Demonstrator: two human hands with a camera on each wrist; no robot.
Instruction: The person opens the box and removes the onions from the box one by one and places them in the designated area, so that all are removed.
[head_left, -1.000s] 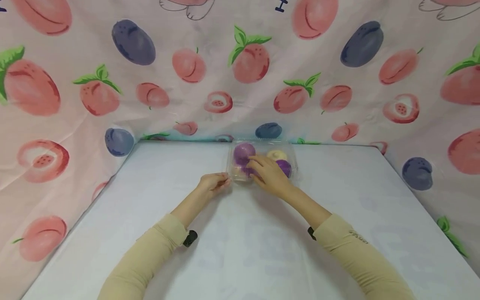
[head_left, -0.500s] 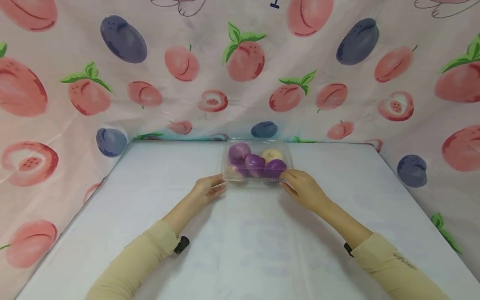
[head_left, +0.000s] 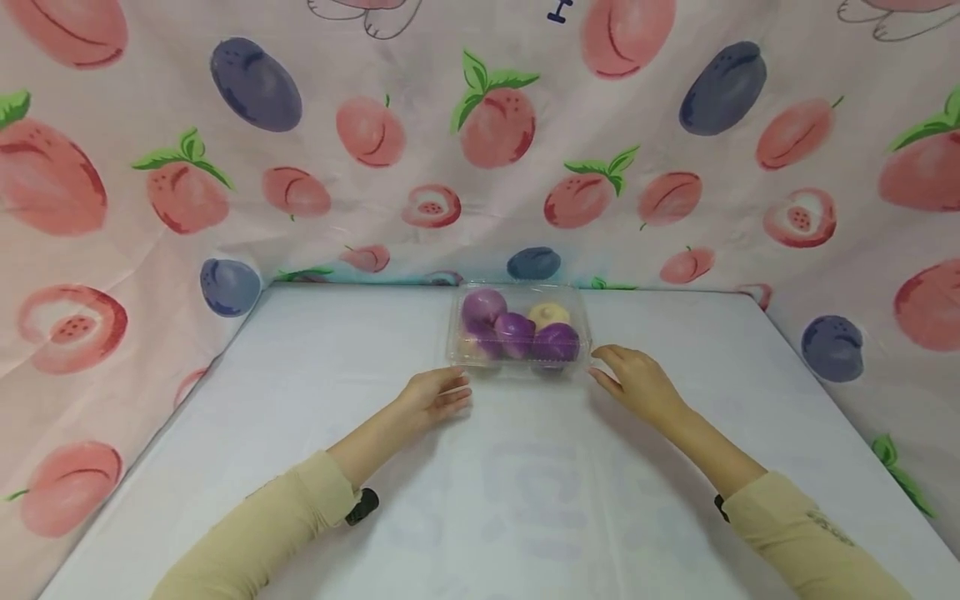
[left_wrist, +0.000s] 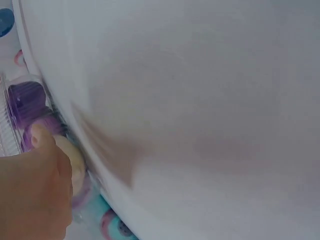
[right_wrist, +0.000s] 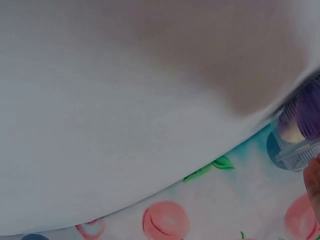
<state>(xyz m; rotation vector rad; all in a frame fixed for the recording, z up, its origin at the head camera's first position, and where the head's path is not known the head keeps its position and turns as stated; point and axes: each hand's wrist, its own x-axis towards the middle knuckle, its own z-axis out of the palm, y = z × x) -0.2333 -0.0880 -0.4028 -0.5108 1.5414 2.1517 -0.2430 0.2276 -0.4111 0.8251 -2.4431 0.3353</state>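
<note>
A clear plastic clamshell box (head_left: 517,295) stands at the back middle of the table, its lid down. Through it show several round, onion-like pieces, among them a purple one (head_left: 514,335) and a pale yellow one (head_left: 550,315). My left hand (head_left: 433,396) is at the box's front left corner, fingers loosely extended and holding nothing. Just off the front right corner is my right hand (head_left: 637,383), its fingers relaxed and slightly bent. In the right wrist view only a bit of the right hand (right_wrist: 314,182) shows beside the box's ribbed side (right_wrist: 295,155).
A white cloth (head_left: 525,483) covers the table. Behind and at both sides hangs a pink fabric backdrop (head_left: 360,225) printed with peaches and plums. The box stands close to the table's back edge, near the backdrop.
My right hand has moved from over the box to its front right corner, then slightly away to the right. My left hand has loosened from the front left corner and shifted a little toward me.
</note>
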